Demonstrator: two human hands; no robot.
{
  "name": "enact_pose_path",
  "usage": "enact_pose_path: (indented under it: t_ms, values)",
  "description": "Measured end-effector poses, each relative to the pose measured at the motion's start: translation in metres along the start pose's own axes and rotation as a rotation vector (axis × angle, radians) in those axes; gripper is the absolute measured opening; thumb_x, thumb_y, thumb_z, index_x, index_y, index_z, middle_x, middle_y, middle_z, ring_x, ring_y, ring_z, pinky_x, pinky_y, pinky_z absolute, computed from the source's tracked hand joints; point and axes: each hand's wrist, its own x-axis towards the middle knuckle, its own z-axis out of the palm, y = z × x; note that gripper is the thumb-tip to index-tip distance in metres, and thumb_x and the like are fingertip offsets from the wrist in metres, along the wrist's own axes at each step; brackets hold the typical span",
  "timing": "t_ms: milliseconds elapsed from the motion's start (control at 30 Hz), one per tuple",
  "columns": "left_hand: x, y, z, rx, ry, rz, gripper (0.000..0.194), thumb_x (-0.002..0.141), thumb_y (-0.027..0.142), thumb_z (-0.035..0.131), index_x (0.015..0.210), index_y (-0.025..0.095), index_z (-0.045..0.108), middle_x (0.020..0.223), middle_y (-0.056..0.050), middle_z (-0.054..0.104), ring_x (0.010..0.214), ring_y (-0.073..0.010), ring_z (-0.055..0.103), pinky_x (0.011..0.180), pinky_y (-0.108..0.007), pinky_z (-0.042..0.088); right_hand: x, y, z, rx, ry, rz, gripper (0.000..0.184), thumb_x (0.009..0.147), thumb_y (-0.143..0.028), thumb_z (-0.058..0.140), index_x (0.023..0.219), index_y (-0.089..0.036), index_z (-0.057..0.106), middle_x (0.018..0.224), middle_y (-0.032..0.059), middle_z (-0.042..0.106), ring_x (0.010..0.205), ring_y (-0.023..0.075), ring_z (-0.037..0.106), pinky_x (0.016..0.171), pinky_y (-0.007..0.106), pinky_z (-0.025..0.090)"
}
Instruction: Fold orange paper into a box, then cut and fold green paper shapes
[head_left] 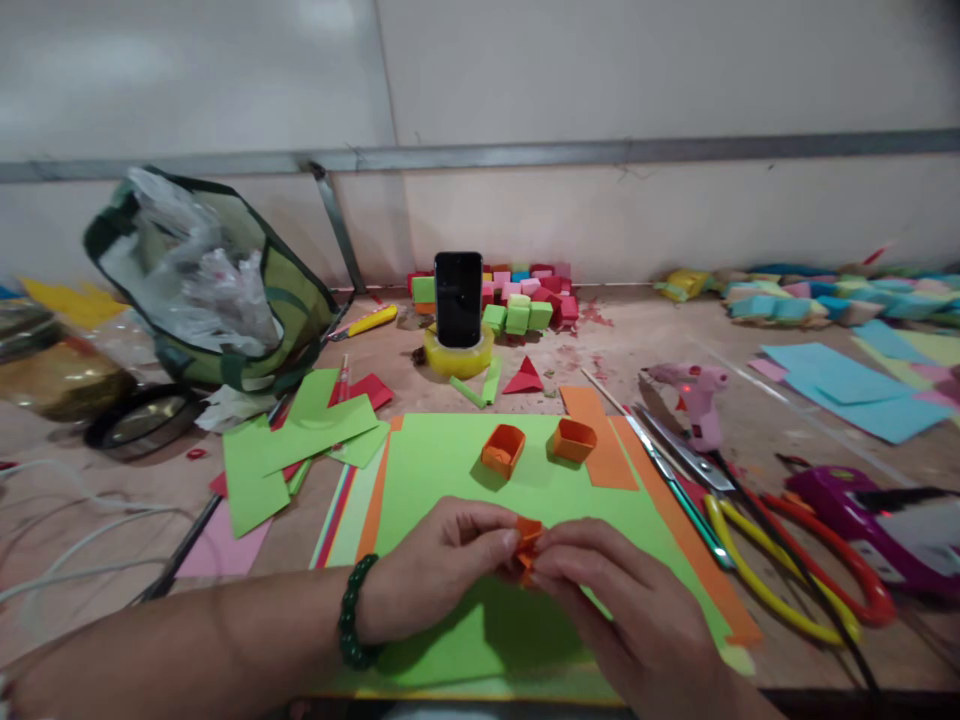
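On the brown tabletop (630,345) lay a flat lime-green paper sheet (439,460); above it, the left hand (442,570) and right hand (630,600) pinched a small folded orange paper piece (529,534)

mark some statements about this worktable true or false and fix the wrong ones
1. The left hand and right hand both hold a folded orange paper piece. True.
2. The phone lies flat. False: it stands propped up at the yellow roll.
3. Two orange boxes sit beyond the hands. True.
4. The scissors have two blue handles. False: one is yellow, the other orange-red.
5. A pink glue gun is right of the phone. True.
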Motion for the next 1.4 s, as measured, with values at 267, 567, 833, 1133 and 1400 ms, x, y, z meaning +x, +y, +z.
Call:
enact_pose_path:
  t_ms: [267,567,833,1133,1400]
  values:
    - [-0.003,-0.003,0.003,0.292,0.005,0.099,0.018,0.08,0.03,0.065,0.078,0.015,0.073,0.07,-0.004,0.065,0.065,-0.0138,0.06,0.062,-0.022,0.047,-0.002,0.009,0.005,-0.072,0.037,0.088,0.013,0.088,-0.017,0.054,0.097,-0.022,0.061,0.082,0.0028,0.061,0.066,0.0112,0.061,0.058,0.02,0.053]
    - [-0.011,0.006,0.002,0.811,0.036,0.311,0.021,0.085,0.017,0.053,0.08,0.017,0.073,0.061,-0.003,0.067,0.057,-0.0133,0.063,0.059,-0.022,0.047,-0.007,0.005,0.007,-0.097,-0.012,-0.018,0.013,0.086,-0.01,0.053,0.091,-0.019,0.061,0.078,0.0049,0.064,0.069,0.0136,0.061,0.06,0.024,0.05]
    - [-0.015,0.035,-0.005,1.259,0.017,0.472,0.023,0.088,0.02,0.049,0.092,0.02,0.072,0.075,-0.006,0.071,0.068,-0.0167,0.063,0.064,-0.025,0.045,-0.01,0.003,-0.002,-0.15,-0.057,-0.006,0.02,0.09,-0.014,0.046,0.108,-0.019,0.053,0.09,0.0063,0.065,0.076,0.0141,0.065,0.065,0.024,0.053]
    - [0.033,0.091,-0.083,1.628,0.023,0.124,0.037,0.074,0.049,0.067,0.099,0.022,0.074,0.079,-0.006,0.072,0.067,-0.0186,0.063,0.056,-0.024,0.038,-0.044,0.043,-0.011,-0.356,-0.052,0.026,0.029,0.091,-0.015,0.047,0.119,-0.019,0.051,0.089,0.0062,0.066,0.077,0.0151,0.067,0.065,0.024,0.055]
    - [0.109,0.075,-0.094,1.559,0.153,0.255,0.028,0.087,0.031,0.06,0.109,0.014,0.063,0.114,-0.013,0.061,0.098,-0.0231,0.06,0.084,-0.037,0.049,-0.045,0.045,-0.009,-0.26,-0.048,0.048,0.019,0.089,-0.013,0.049,0.105,-0.019,0.057,0.086,0.0057,0.066,0.077,0.0161,0.065,0.066,0.026,0.054]
